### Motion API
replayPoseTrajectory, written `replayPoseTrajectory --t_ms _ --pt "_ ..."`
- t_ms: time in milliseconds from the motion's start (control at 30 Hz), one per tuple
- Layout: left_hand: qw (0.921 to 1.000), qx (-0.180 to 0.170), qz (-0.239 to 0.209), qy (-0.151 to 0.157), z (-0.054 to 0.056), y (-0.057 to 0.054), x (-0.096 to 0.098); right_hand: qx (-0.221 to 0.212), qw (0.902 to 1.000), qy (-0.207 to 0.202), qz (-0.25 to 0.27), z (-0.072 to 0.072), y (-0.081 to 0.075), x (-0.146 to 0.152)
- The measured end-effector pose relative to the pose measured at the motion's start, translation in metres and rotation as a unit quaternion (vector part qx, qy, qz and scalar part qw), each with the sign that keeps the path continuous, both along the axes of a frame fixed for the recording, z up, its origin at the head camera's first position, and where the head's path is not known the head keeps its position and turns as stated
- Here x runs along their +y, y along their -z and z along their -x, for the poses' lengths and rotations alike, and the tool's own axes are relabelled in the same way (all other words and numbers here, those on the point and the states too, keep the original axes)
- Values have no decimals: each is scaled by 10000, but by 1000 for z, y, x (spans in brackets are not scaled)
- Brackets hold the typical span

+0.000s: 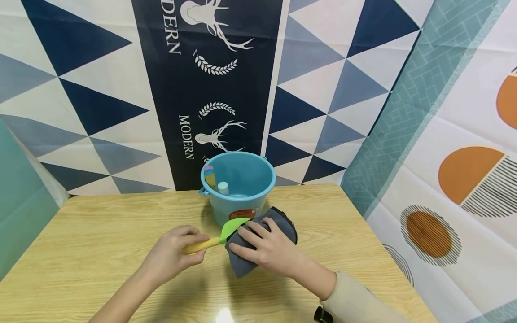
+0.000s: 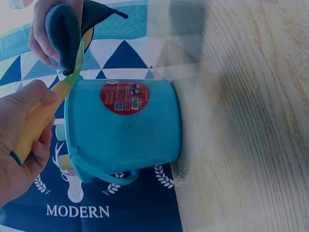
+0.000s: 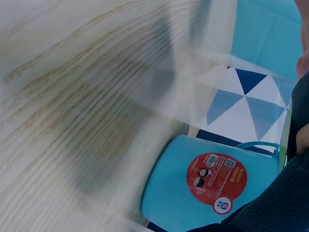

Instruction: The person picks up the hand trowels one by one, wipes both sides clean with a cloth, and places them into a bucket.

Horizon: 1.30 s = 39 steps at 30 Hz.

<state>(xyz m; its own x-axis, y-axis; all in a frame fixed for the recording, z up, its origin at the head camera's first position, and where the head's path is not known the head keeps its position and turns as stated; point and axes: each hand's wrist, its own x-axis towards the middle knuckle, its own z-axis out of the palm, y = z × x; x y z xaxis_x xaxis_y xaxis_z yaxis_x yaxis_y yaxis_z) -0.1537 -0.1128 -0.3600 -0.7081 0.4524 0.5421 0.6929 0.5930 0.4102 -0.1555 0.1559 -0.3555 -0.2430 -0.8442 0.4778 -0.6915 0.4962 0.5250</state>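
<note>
My left hand [image 1: 171,253] grips the yellow handle of what looks like a toy shovel [image 1: 202,245], in front of the blue bucket [image 1: 226,208]. Its green head points to the right and lies partly hidden under a dark grey cloth [image 1: 242,264]. Spread over the cloth, my right hand [image 1: 268,246] holds it against the green head with bent fingers. In the left wrist view, the thumb lies along the yellow handle [image 2: 41,116] and the cloth [image 2: 63,36] folds around the head. The right wrist view shows the cloth [image 3: 270,203] at its right edge.
The bucket stands upright at the back of the wooden table [image 1: 113,251], near the patterned wall sheet [image 1: 218,89]. Inside it are a yellow piece with a blue and pink end [image 1: 209,177] and a pale blue-ended piece [image 1: 223,188]. Another patterned sheet [image 1: 456,215] hangs on the right.
</note>
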Motion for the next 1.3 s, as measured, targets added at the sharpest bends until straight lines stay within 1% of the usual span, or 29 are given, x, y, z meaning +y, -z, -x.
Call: replayPoseTrajectory --t_ms 133,267,333,400,433,500,600,667,733,833,933,1033,1133,1233,1300 --pt "10000 65 -16 -25 -1 0 -3 -84 9996 260 -13 3 -1 9" --pt "10000 -67 -16 -60 -2 -1 -5 -214 9985 505 76 6 -4 17" --pt "9998 -184 -39 -84 -2 -2 -6 -276 9981 519 190 7 -6 18" --pt "9997 -186 -72 -125 -2 -3 -6 -255 9981 436 340 7 -8 16" --pt "9998 -137 -83 -141 -2 -3 -6 -223 9982 354 418 7 -10 14" --pt "9998 69 -97 -135 -1 -4 -6 -97 9985 157 514 7 -12 9" --pt "9986 523 -116 -38 0 -5 -4 167 9988 -43 460 5 -13 3" --pt "9969 773 -140 26 1 -5 -4 242 9989 -40 389 3 -13 1" --pt "9954 942 -178 71 1 -4 -4 209 9991 44 359 2 -13 2" --pt "9940 1068 -224 98 1 -1 -6 58 9992 181 346 2 -10 7" --pt "9940 1052 -275 97 0 2 -7 -122 9990 284 321 3 -8 14" --pt "9957 882 -295 6 -1 5 -9 -270 9984 370 341 5 -6 19" --pt "9972 688 -287 -77 -3 6 -10 -276 9977 452 430 8 -6 24" --pt "9979 573 -272 -110 -3 6 -12 -249 9970 529 503 10 -6 29" --pt "9981 527 -288 -116 -3 6 -13 -353 9958 594 601 11 -6 31"
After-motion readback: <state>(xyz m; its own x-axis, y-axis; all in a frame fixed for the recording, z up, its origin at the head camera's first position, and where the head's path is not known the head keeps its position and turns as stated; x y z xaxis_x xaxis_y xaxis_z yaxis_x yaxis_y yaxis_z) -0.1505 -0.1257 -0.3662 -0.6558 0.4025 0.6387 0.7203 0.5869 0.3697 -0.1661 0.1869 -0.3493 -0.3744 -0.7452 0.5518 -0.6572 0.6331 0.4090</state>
